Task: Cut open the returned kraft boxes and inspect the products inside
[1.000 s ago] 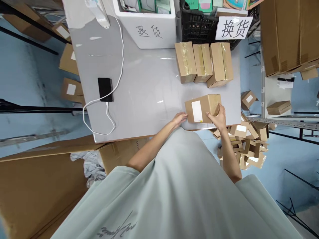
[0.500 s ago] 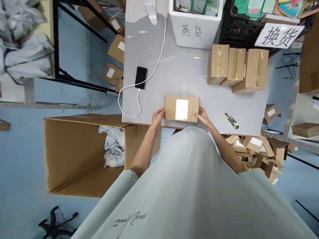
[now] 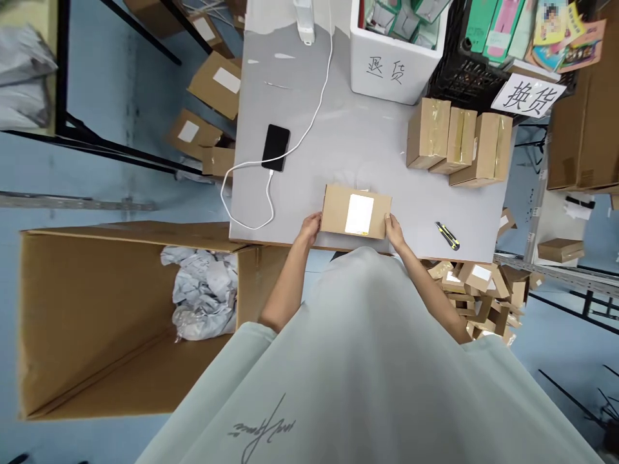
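A small brown cardboard box (image 3: 334,209) with a white label on its upper face is between my hands at the table's front edge. My left hand (image 3: 310,228) grips its left end, fingers closed against the side. At the opposite end, my right hand (image 3: 395,231) is closed on the box's right side. To the right on the grey table (image 3: 309,187) lies a yellow and black utility knife (image 3: 447,236). A black phone (image 3: 276,147) with a white cable (image 3: 305,136) plugged in rests to the left.
Three taped cardboard boxes (image 3: 478,149) stand at the right rear. Behind them are a white foam bin (image 3: 387,74) and a black crate (image 3: 469,80). A large open carton (image 3: 97,309) holding crumpled plastic is at the lower left; discarded boxes (image 3: 483,293) lie lower right.
My view has shifted and turned slightly. The box sits a little more tilted between my hands, and my right thumb has moved off its top face to the side.
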`<state>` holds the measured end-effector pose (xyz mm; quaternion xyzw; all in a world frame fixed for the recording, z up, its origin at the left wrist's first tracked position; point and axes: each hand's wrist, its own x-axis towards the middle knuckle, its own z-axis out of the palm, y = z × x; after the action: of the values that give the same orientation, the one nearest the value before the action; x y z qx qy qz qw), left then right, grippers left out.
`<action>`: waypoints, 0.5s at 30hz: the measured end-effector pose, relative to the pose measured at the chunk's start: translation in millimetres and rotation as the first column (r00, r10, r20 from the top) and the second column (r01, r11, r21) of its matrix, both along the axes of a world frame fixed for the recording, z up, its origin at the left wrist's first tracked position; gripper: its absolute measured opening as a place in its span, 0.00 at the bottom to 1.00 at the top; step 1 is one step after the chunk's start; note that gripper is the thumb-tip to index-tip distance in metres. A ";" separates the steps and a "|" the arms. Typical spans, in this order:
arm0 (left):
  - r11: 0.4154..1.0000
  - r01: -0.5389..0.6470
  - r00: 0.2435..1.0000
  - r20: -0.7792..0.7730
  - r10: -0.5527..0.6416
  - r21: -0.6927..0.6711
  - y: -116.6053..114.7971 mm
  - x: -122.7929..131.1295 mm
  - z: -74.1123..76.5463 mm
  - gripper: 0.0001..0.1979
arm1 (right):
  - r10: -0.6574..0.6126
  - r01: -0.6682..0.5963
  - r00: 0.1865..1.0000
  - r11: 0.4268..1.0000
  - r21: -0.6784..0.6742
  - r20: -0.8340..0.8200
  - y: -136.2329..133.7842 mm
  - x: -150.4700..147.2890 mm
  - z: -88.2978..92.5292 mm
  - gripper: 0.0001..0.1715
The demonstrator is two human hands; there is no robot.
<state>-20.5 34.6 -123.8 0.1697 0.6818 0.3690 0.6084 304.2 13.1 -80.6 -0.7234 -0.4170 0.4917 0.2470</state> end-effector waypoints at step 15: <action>0.956 0.287 0.956 0.051 -0.290 0.063 13.9 3.7 33.5 0.28 | -0.265 0.262 0.964 0.962 0.083 0.034 -20.1 20.6 27.3 0.54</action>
<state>-16.8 48.6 -90.3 0.2729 0.6212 0.2995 0.6708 324.8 -7.0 -53.2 -0.7733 -0.3413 0.4213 0.3288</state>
